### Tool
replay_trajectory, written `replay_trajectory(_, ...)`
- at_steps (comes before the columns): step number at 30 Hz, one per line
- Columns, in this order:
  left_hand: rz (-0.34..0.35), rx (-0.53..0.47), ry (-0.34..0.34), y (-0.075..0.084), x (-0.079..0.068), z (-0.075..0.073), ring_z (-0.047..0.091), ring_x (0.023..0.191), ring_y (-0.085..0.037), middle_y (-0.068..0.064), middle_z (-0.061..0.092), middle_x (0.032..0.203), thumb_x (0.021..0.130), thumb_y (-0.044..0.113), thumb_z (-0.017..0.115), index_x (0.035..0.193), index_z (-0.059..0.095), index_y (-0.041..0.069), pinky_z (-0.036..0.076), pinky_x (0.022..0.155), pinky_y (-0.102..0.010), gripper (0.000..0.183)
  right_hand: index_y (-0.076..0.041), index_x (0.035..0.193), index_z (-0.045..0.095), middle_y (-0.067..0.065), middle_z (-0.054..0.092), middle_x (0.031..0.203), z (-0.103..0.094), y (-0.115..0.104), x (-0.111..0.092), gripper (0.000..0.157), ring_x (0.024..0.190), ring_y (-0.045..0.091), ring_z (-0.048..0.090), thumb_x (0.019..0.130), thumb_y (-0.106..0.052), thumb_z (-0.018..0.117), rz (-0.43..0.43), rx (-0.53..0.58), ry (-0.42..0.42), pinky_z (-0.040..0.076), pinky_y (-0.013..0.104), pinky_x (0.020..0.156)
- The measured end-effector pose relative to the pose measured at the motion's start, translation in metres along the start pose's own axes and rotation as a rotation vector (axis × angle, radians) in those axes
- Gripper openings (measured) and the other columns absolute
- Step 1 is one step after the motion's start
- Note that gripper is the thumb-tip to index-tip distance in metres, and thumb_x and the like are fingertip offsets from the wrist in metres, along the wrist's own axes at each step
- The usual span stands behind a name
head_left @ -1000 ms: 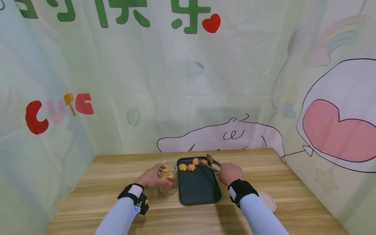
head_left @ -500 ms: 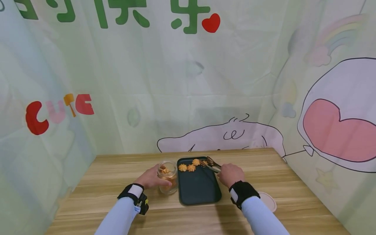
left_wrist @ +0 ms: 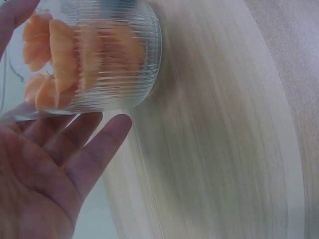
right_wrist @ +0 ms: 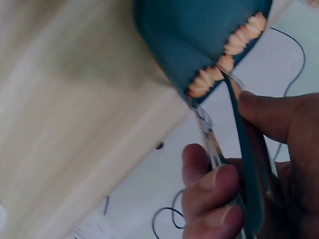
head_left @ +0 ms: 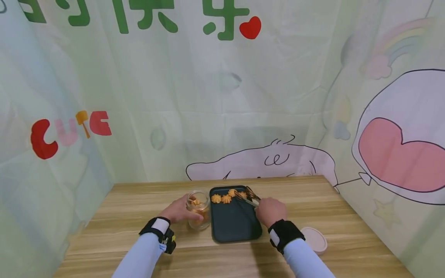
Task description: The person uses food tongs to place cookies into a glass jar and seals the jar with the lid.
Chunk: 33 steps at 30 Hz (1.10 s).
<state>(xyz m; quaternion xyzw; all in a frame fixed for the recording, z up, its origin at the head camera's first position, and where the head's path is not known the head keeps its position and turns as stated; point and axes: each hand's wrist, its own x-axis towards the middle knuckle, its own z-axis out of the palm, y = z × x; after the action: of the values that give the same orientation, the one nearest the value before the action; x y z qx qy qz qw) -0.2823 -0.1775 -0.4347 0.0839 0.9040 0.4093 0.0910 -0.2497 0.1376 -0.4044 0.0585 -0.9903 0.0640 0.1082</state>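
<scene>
Right grip is holding tongs, left grip a jar of remaining cookies, other cookies already lying on the tray.

Your left hand on the glass jar, your right hand on the tongs.
The jar stands upright beside the dark tray, uncovered, clear, ribbed toward its base, with orange cookies inside. You have the tray flat, its rounded corners visible, four fluted cookies along the far edge. Your tongs are metallic, tilted downward, arms apart, tips either side of the far-right cookie; contact there cannot be confirmed.
</scene>
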Motion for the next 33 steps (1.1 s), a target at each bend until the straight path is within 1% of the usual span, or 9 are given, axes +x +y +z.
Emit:
replay_trajectory(5,-0.004,0.015,0.005,0.002,0.0,0.0,0.057,0.103,-0.024,-0.007,0.062,0.111,0.069,0.035,0.091,0.126,0.052,0.006,0.045,0.095,-0.049,0.075,0.002,0.071,0.065,0.013,0.06,0.061,0.018,0.004,-0.001,0.031,0.057,0.032,0.062,0.086,-0.023,0.076,0.001,0.031,0.056,0.051,0.048,0.053)
replay_trajectory(9,-0.007,0.021,0.004,0.002,0.0,0.0,0.057,0.104,-0.025,-0.007,0.062,0.111,0.069,0.035,0.091,0.126,0.052,0.005,0.045,0.096,-0.049,0.076,0.003,0.074,0.065,0.014,0.06,0.062,0.024,0.006,-0.002,0.029,0.057,0.033,0.062,0.086,-0.021,0.076,0.008,0.039,0.07,0.052,0.048,0.053)
replay_trajectory(16,-0.012,0.034,0.01,0.002,-0.001,0.0,0.057,0.104,-0.024,-0.007,0.062,0.112,0.069,0.035,0.091,0.127,0.051,0.005,0.045,0.096,-0.049,0.076,-0.001,0.068,0.067,0.011,0.062,0.063,0.016,-0.001,-0.009,0.024,0.057,0.029,0.062,0.084,-0.016,0.076,-0.023,0.014,0.063,0.052,0.045,0.051)
replay_trajectory(21,-0.005,0.034,0.012,0.002,-0.002,-0.001,0.057,0.105,-0.025,-0.007,0.062,0.112,0.069,0.033,0.091,0.127,0.052,0.005,0.044,0.096,-0.049,0.076,-0.004,0.065,0.066,0.009,0.061,0.063,0.011,-0.01,-0.018,0.024,0.055,0.025,0.061,0.083,-0.015,0.076,-0.008,0.008,0.064,0.051,0.043,0.048)
replay_trajectory(24,0.001,0.032,0.008,0.002,-0.002,-0.001,0.057,0.106,-0.025,-0.007,0.062,0.113,0.069,0.032,0.091,0.127,0.052,0.005,0.044,0.097,-0.05,0.076,-0.005,0.065,0.066,0.008,0.061,0.063,0.011,-0.013,-0.022,0.023,0.055,0.026,0.061,0.083,-0.014,0.076,-0.002,0.016,0.085,0.05,0.042,0.048)
replay_trajectory(28,0.004,0.027,0.005,0.001,0.0,0.0,0.057,0.107,-0.025,-0.007,0.062,0.114,0.069,0.033,0.091,0.128,0.051,0.005,0.044,0.097,-0.05,0.077,-0.005,0.063,0.065,0.007,0.06,0.061,0.012,-0.015,-0.027,0.023,0.054,0.025,0.06,0.081,-0.014,0.077,0.002,0.01,0.108,0.05,0.042,0.047)
replay_trajectory(33,0.006,0.03,0.005,-0.001,0.0,0.001,0.057,0.106,-0.025,-0.007,0.062,0.114,0.069,0.034,0.091,0.129,0.051,0.006,0.044,0.096,-0.049,0.077,-0.004,0.063,0.065,0.007,0.059,0.059,0.012,-0.016,-0.033,0.025,0.052,0.025,0.06,0.081,-0.015,0.078,0.015,0.006,0.105,0.05,0.042,0.046)
